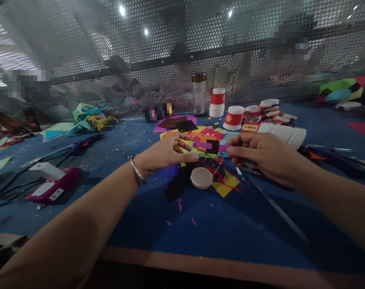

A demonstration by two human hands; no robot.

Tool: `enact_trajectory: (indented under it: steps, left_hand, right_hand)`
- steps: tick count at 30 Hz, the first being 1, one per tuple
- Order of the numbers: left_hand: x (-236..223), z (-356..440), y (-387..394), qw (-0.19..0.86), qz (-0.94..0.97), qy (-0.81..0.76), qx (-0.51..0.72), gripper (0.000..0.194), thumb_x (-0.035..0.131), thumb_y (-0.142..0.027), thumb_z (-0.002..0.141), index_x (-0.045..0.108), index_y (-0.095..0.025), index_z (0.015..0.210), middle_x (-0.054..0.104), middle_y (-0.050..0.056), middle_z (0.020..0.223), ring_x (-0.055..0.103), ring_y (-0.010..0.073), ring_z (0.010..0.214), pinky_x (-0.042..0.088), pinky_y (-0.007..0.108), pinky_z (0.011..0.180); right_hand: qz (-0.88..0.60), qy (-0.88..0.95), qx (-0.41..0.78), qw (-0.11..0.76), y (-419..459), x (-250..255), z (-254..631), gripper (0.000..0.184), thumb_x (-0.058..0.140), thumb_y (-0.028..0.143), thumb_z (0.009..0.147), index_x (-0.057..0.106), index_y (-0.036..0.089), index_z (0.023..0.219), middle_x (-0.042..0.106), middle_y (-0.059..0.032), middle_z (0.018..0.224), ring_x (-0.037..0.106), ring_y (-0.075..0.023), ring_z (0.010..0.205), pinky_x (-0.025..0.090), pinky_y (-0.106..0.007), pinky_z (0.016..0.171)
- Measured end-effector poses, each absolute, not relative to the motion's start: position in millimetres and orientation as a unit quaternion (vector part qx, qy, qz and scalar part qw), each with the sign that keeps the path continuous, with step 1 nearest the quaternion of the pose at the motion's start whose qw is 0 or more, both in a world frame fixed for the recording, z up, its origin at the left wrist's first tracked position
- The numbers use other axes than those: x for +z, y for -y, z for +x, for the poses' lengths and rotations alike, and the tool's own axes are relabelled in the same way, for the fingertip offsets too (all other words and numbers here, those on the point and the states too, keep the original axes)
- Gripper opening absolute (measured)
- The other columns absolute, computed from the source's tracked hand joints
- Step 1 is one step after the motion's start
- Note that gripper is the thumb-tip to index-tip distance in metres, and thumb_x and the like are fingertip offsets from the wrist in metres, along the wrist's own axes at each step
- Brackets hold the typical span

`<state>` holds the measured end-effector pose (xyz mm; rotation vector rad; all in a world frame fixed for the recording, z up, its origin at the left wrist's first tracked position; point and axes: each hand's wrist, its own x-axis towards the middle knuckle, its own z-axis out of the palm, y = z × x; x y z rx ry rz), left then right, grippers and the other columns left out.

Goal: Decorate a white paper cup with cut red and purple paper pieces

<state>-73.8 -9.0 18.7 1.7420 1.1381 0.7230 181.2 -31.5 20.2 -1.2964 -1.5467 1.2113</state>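
Observation:
My right hand pinches a purple paper strip at its right end between thumb and fingers. A small black paper square sits across the strip. My left hand, with a silver bangle at the wrist, is near the strip's left end. Its thumb and fingers are apart and hold nothing that I can see. Below the hands a round pale disc lies on the blue table. Around it are a yellow paper piece, red scraps and black paper. A heap of coloured paper spreads behind the hands.
A glass jar, stacked red-and-white paper cups and an upside-down cup stand at the back. At left are a purple power strip and a glue gun. A clear glue stick and another glue gun lie right.

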Motion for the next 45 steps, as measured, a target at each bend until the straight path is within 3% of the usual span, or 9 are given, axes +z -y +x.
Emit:
enact_trajectory:
  steps: [2,5,10,17,26,29,36,41,45]
  left_hand:
    - [18.6,-77.1,11.1,0.412,0.763,-0.437,0.239,0.092,0.093,-0.043,0.062,0.048,-0.018,0.139,0.065,0.013,0.120,0.063,0.0287,0.113,0.051,0.042,0.092]
    - [14.8,-75.0,18.5,0.366,0.818,-0.400,0.191,0.120,0.096,-0.045,0.055,0.032,-0.025,0.154,0.061,0.013,0.125,0.060,0.0349,0.117,0.047,0.053,0.100]
    - [4.5,-68.3,23.2,0.336,0.851,-0.355,0.193,0.129,0.096,-0.042,0.055,0.022,-0.023,0.159,0.060,0.013,0.121,0.056,0.0401,0.123,0.037,0.060,0.110]
    - [-0.9,-62.4,21.4,0.359,0.835,-0.358,0.215,0.117,0.090,-0.025,0.062,0.025,-0.027,0.159,0.062,0.006,0.106,0.061,0.0298,0.106,0.043,0.054,0.104]
    - [12.9,-63.0,22.4,0.443,0.783,-0.380,0.213,0.103,0.089,-0.035,0.069,0.034,-0.020,0.154,0.068,0.012,0.118,0.064,0.0275,0.112,0.045,0.047,0.102]
    - [16.9,-63.7,21.9,0.446,0.783,-0.383,0.202,0.088,0.087,-0.036,0.073,0.045,-0.019,0.149,0.071,0.012,0.120,0.066,0.0264,0.112,0.046,0.043,0.099]
    - [19.0,-64.6,18.6,0.441,0.802,-0.354,0.190,0.036,0.074,-0.040,0.088,0.075,-0.020,0.118,0.077,0.008,0.114,0.068,0.0192,0.102,0.049,0.030,0.086]
    - [17.0,-66.3,15.4,0.448,0.798,-0.359,0.183,0.032,0.064,-0.044,0.095,0.080,-0.019,0.105,0.078,0.005,0.100,0.067,0.0164,0.090,0.048,0.027,0.082]
    - [15.6,-66.0,15.2,0.490,0.776,-0.344,0.197,0.032,0.061,-0.046,0.096,0.081,-0.022,0.103,0.079,0.004,0.103,0.069,0.0190,0.100,0.049,0.031,0.094]
  right_hand:
    - [-0.516,0.591,0.493,0.376,32.1,20.7,181.3,0.044,0.088,0.052,0.062,0.069,0.019,0.082,0.064,0.0008,0.057,0.052,-0.0101,0.052,0.029,-0.025,0.046]
    - [-0.495,0.589,0.519,0.372,32.9,21.2,180.7,0.039,0.092,0.044,0.059,0.070,0.018,0.079,0.066,0.0009,0.061,0.055,-0.0094,0.055,0.037,-0.024,0.049]
    - [-0.465,0.596,0.560,0.340,33.6,18.4,181.2,0.032,0.092,0.035,0.061,0.073,0.017,0.080,0.068,-0.0001,0.066,0.057,-0.0095,0.058,0.046,-0.024,0.056]
    - [-0.466,0.646,0.529,0.294,32.4,10.6,182.6,0.033,0.086,0.042,0.071,0.071,0.018,0.088,0.069,-0.0018,0.072,0.062,-0.0132,0.062,0.051,-0.029,0.061]
    - [-0.378,0.850,0.198,0.309,38.9,10.6,181.6,0.016,0.060,0.030,0.091,0.072,0.021,0.089,0.074,-0.0028,0.079,0.066,-0.0162,0.069,0.049,-0.030,0.064]
    - [-0.345,0.875,0.145,0.307,39.3,9.1,184.0,0.016,0.058,0.026,0.092,0.073,0.022,0.092,0.077,-0.0045,0.086,0.070,-0.0185,0.075,0.051,-0.031,0.067]
    - [-0.321,0.893,0.109,0.295,37.1,6.6,187.6,0.021,0.055,0.027,0.095,0.075,0.021,0.096,0.078,-0.0069,0.090,0.073,-0.0224,0.082,0.053,-0.035,0.071]
    - [-0.343,0.875,0.163,0.300,36.7,11.3,186.1,0.019,0.058,0.029,0.091,0.076,0.021,0.093,0.077,-0.0046,0.086,0.069,-0.0194,0.075,0.050,-0.032,0.067]
    - [-0.392,0.846,0.226,0.281,37.2,15.4,184.0,0.018,0.062,0.035,0.088,0.076,0.024,0.091,0.077,-0.0033,0.082,0.067,-0.0189,0.070,0.048,-0.032,0.063]
